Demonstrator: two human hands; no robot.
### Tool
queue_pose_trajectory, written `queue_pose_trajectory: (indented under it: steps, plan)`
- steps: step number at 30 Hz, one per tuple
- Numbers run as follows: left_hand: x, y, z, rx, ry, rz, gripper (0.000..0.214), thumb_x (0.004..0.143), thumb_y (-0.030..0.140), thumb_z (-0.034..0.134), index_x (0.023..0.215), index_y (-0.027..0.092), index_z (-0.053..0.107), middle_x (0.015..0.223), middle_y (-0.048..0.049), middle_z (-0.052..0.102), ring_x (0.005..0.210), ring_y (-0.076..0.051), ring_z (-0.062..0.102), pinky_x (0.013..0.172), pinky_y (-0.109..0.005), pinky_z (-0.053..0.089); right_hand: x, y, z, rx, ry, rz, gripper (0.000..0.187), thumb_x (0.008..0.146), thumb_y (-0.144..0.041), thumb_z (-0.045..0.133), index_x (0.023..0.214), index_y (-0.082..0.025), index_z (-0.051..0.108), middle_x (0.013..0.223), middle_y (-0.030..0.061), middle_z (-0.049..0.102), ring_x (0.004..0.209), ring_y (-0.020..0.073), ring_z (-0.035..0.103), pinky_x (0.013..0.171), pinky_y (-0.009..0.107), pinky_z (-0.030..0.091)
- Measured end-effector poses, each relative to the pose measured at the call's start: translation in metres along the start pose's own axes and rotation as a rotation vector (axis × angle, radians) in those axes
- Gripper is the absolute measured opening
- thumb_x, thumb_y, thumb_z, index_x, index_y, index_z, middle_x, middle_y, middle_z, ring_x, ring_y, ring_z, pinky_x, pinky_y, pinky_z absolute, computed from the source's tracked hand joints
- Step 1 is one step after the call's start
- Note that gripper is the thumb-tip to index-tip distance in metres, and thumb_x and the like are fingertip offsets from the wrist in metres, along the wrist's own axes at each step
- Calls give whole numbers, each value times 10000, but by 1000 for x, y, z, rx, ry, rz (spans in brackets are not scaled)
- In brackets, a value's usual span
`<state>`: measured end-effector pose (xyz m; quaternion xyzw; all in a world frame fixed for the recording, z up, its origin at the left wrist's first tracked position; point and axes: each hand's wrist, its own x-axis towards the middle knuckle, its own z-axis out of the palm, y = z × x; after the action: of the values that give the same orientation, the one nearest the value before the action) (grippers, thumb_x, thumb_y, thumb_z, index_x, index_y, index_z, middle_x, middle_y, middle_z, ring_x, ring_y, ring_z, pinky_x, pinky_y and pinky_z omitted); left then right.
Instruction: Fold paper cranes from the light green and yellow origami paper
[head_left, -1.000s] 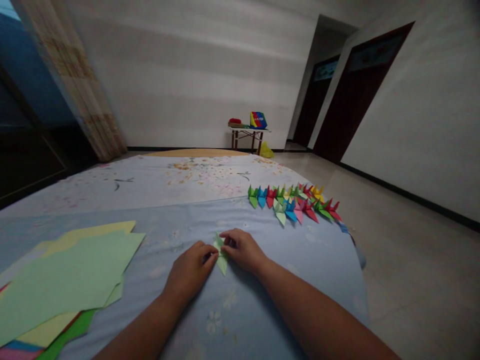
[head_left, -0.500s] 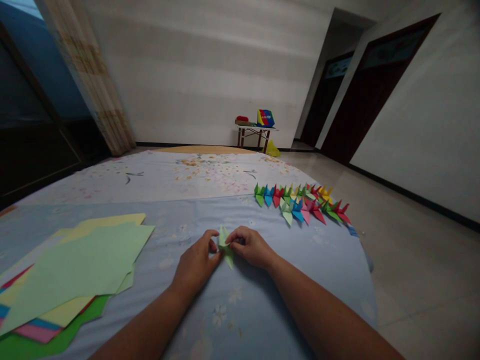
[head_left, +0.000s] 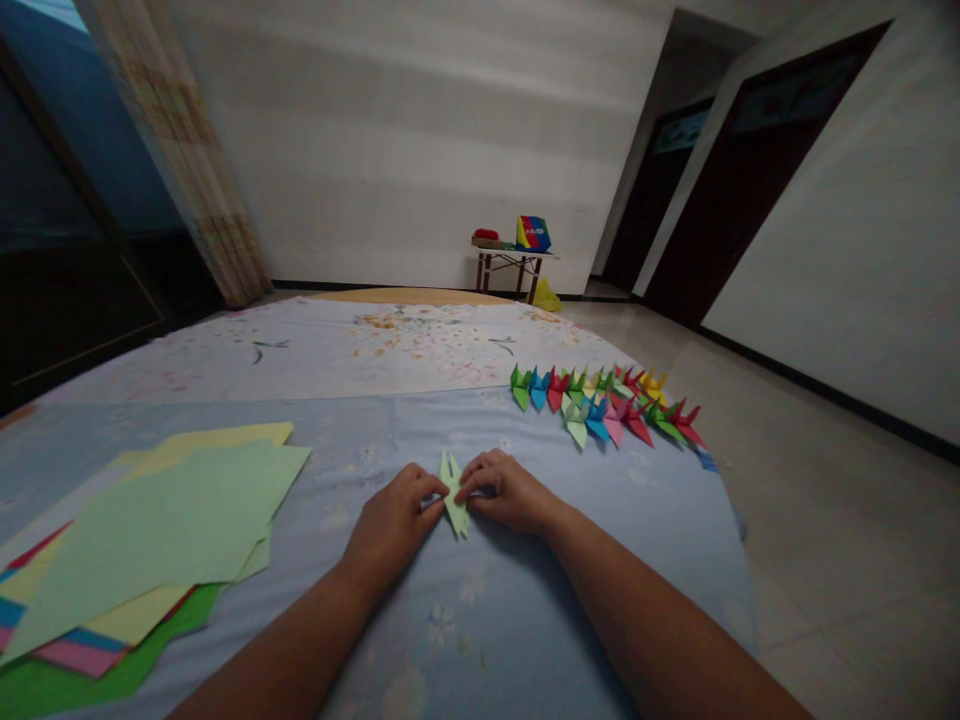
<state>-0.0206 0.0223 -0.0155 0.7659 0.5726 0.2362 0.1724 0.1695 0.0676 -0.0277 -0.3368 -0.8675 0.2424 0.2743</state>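
Between my hands, a light green folded paper [head_left: 455,505] lies on the blue cloth, narrow, with two slim points toward the far side and split tips toward me. My left hand [head_left: 401,515] pinches its left edge between thumb and fingers. On the right edge, my right hand [head_left: 506,492] is closed with its fingertips on the paper. Part of the folds is hidden under the fingers. Further right stand two rows of colourful folded paper cranes [head_left: 615,418], in green, blue, red, pink and yellow.
A loose stack of coloured paper sheets [head_left: 180,510] lies at the left, pale green on top. A flowered cloth [head_left: 315,350] covers the table's far part. Beyond it, a small table [head_left: 517,254] against the wall carries a multicoloured box [head_left: 533,233].
My left fingers have closed onto the left edge of the paper. The folded paper now lies flatter, with its two far points side by side.
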Motion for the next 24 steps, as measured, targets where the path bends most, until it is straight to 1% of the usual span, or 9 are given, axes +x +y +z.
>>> queue_pose_trajectory:
  steps: [6, 11, 19, 24]
  plan:
    - [-3, 4, -5, 116, -67, 49, 215, 839, 280, 495, 1011, 280, 625, 925, -4, 582, 809, -141, 569, 680, -222, 391, 0, 4, 0, -31, -15, -27, 122, 733, -186, 650, 811, -255, 715, 924, 9, 641, 896, 158, 538, 846, 304, 379]
    - [-4, 8, -7, 187, -100, 84, 215, 846, 255, 477, 981, 276, 643, 926, -9, 590, 839, -152, 568, 691, -232, 399, 1, 6, 0, -6, -14, -45, 128, 724, -150, 640, 793, -233, 709, 917, 8, 655, 889, 149, 557, 850, 292, 384]
    - [-3, 13, -5, 266, -119, 88, 238, 864, 242, 442, 963, 263, 657, 958, -16, 601, 865, -158, 566, 693, -240, 403, 3, 7, -2, 34, -11, -63, 172, 704, -99, 626, 785, -227, 708, 880, 8, 673, 867, 141, 581, 847, 281, 395]
    - [-5, 17, -5, 321, -153, 78, 260, 868, 240, 427, 1007, 271, 644, 999, -30, 588, 897, -171, 561, 693, -247, 409, 2, 10, 0, 26, -6, -93, 181, 711, -97, 610, 793, -227, 705, 875, 5, 678, 867, 139, 583, 849, 282, 393]
